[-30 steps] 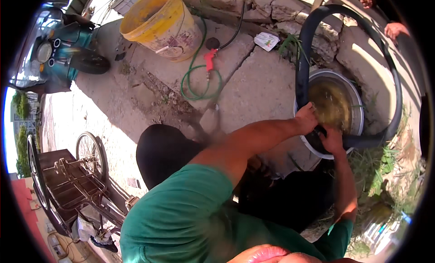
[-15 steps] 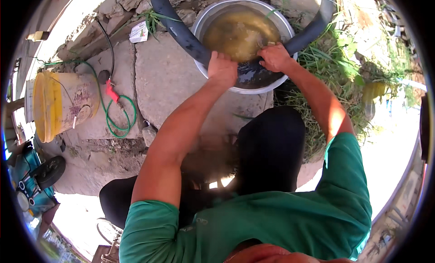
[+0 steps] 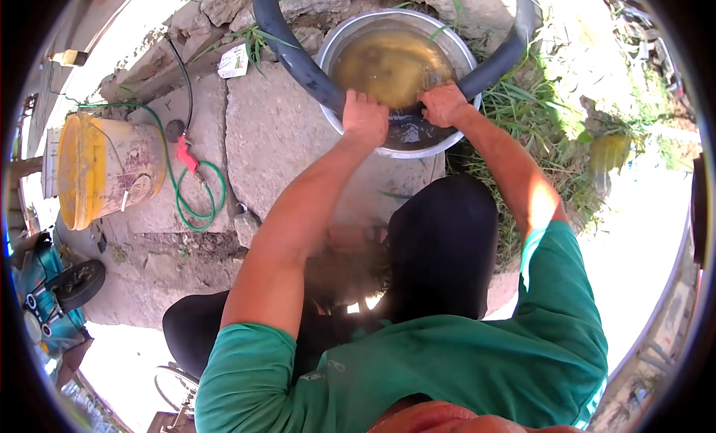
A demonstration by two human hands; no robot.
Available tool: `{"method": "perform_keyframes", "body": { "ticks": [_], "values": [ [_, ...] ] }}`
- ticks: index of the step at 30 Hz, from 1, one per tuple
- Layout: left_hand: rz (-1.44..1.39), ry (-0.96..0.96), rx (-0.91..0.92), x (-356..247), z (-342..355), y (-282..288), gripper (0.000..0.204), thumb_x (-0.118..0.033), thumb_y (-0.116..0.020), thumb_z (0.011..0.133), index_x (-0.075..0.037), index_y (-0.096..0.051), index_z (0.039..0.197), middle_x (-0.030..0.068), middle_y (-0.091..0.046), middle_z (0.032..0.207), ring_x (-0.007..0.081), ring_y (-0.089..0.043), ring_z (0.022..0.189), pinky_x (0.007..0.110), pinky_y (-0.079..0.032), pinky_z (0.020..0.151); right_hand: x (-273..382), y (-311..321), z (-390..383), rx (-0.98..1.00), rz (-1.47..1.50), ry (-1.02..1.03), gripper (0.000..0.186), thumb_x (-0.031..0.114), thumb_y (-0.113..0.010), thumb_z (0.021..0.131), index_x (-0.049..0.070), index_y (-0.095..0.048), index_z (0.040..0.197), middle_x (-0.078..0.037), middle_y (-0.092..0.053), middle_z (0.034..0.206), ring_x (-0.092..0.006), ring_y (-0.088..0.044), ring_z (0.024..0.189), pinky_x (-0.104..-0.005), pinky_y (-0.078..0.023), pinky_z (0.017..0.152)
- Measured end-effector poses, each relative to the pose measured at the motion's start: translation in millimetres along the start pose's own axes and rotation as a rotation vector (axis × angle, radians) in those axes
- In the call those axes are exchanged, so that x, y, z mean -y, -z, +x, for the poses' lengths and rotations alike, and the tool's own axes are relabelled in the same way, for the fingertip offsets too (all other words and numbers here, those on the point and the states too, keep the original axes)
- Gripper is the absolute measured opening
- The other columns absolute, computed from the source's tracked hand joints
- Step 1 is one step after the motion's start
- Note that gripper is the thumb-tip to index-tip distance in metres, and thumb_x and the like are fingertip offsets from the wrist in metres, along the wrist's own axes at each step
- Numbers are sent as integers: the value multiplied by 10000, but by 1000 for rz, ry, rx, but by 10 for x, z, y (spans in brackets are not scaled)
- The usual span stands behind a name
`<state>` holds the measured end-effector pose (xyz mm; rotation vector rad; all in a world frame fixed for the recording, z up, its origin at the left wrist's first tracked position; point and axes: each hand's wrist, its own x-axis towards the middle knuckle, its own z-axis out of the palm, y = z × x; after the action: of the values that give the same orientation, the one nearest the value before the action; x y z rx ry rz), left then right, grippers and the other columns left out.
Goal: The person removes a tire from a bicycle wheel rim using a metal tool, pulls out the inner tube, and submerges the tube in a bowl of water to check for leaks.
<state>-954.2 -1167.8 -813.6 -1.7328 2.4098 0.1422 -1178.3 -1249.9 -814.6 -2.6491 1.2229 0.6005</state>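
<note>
A black inflated inner tube (image 3: 302, 66) lies across a round metal basin (image 3: 328, 52). Its near part dips into brownish water (image 3: 395, 64), and its far part runs out of the picture's top. My left hand (image 3: 365, 120) is wrapped over the tube at the basin's left side. Toward the basin's right side, my right hand (image 3: 443, 105) grips the tube as well, with its fingertips at the water. Between my hands the tube is wet and dark, partly under the surface.
A dirty yellow bucket (image 3: 112, 168) stands at the left on stone slabs (image 3: 276, 127). Beside it lie a green hose (image 3: 179, 202) and a red nozzle (image 3: 186, 155). Grass (image 3: 529, 127) grows right of the basin. A turquoise wheeled machine (image 3: 52, 291) is at the far left.
The view has shifted slightly. Both hands stay on the inner tube in the basin, with little visible movement.
</note>
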Motion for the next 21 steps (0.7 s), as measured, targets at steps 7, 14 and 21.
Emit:
{"method": "perform_keyframes", "body": {
  "ticks": [7, 14, 21],
  "values": [
    [-79, 8, -172, 382, -199, 223, 296, -227, -781, 823, -151, -744, 1107, 85, -688, 1118, 275, -614, 1157, 528, -363, 1046, 216, 60, -118, -218, 134, 14, 352, 312, -712, 933, 116, -703, 1226, -133, -719, 1169, -345, -670, 1184, -516, -449, 1017],
    [-53, 13, -188, 432, -300, 292, 242, -176, -733, 838, -156, -743, 1080, 92, -678, 1091, 289, -610, 1130, 506, -382, 980, 449, 63, -21, -146, 219, 16, 425, 338, -746, 926, 146, -674, 1298, -128, -698, 1239, -328, -644, 1248, -520, -442, 1064],
    [-30, 34, -144, 325, -226, 261, 198, -175, -653, 896, -159, -763, 1059, 101, -677, 1078, 291, -609, 1114, 497, -384, 975, 547, -61, 23, -127, 190, -73, 470, 346, -752, 924, 152, -649, 1340, -109, -680, 1284, -304, -618, 1294, -540, -460, 1064]
  ]
}}
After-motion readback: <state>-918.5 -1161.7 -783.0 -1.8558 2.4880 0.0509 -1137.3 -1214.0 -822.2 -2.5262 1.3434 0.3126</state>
